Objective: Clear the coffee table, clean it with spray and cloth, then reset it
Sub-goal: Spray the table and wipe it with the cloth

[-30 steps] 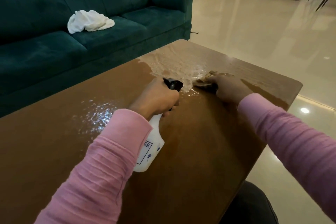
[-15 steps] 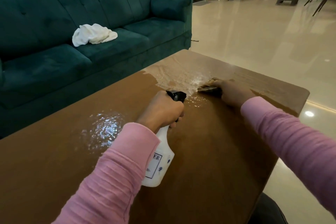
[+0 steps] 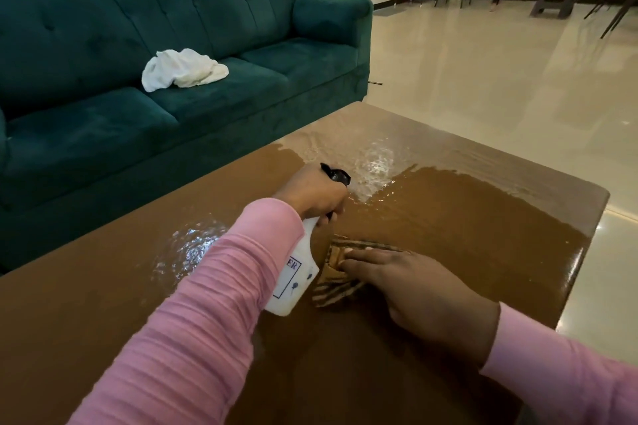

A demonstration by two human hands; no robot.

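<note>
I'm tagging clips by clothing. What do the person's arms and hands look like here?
Both arms wear long pink sleeves ending at the wrists; the left sleeve shows fine horizontal ribbing, the right sleeve looks smoother. The left hand and right hand are bare: no gloves, rings or watch visible.

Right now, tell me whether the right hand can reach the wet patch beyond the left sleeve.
Probably not directly: the left arm and spray bottle lie between the right hand, flat on the cloth, and that wet patch.

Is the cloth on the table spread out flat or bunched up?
Bunched up: the striped cloth lies gathered in folds under the right hand.
</note>
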